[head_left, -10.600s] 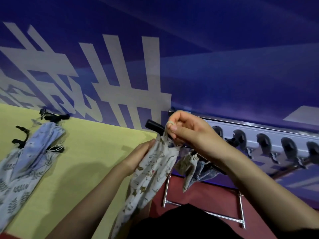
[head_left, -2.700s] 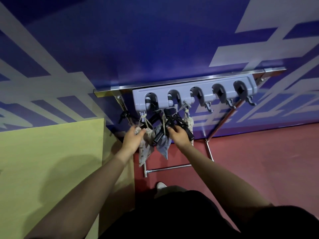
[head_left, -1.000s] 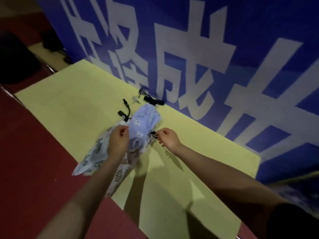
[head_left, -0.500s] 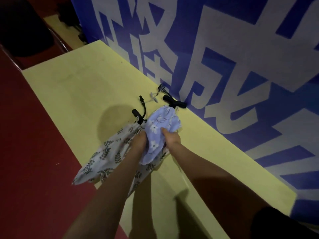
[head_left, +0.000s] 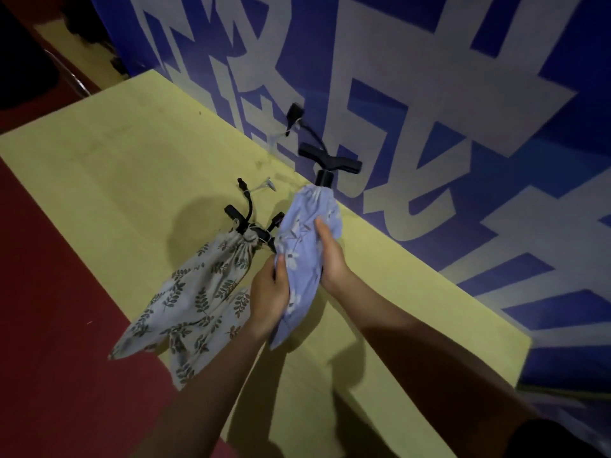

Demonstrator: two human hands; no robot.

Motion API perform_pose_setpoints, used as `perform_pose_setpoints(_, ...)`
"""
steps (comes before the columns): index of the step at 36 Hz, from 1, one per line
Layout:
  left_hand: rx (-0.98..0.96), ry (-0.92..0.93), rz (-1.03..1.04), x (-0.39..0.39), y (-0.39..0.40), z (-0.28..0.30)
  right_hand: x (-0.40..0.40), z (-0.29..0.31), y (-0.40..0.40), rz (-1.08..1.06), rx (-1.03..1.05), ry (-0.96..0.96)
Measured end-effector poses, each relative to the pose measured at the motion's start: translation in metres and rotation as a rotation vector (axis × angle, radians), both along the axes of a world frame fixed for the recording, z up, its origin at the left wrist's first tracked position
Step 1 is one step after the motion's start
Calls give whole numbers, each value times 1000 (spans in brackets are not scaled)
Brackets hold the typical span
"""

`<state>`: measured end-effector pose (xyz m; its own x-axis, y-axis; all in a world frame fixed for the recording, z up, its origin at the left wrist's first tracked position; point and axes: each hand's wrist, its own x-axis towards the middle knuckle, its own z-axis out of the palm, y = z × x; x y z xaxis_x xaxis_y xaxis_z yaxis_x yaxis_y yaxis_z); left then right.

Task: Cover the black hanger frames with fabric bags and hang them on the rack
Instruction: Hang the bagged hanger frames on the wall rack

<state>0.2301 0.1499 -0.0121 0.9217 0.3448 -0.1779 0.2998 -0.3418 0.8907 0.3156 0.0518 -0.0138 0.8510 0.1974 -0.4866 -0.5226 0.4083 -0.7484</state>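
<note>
A light blue floral fabric bag [head_left: 305, 233] is lifted off the yellow table [head_left: 132, 166], with a black hanger frame [head_left: 329, 161] sticking out of its gathered top. My left hand [head_left: 269, 292] grips the bag's lower part and my right hand [head_left: 329, 256] grips its middle from the right. A black cord with a clip [head_left: 296, 115] trails up from the frame. On the table lie grey leaf-print bags [head_left: 195, 292], one drawn closed around another black hanger frame [head_left: 246, 219].
A blue wall with large white characters [head_left: 413, 94] rises right behind the table. Dark red floor [head_left: 49, 325] lies to the left and front of the table. A dark object with a metal rail [head_left: 66, 77] sits at the far left.
Both hands have raised the blue bag with its black frame off the table, and the frame's T-shaped top now stands clear against the wall. The leaf-print bags stay on the table.
</note>
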Motion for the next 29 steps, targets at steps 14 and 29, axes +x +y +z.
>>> perform_pose_setpoints(14, -541, 17, -136, -29, -69, 98, -98, 83, -90, 1, -307, -287)
perform_pose_setpoints(29, -488, -136, -234, -105, -164, 126, -194, 126, -154, -236, -166, -291)
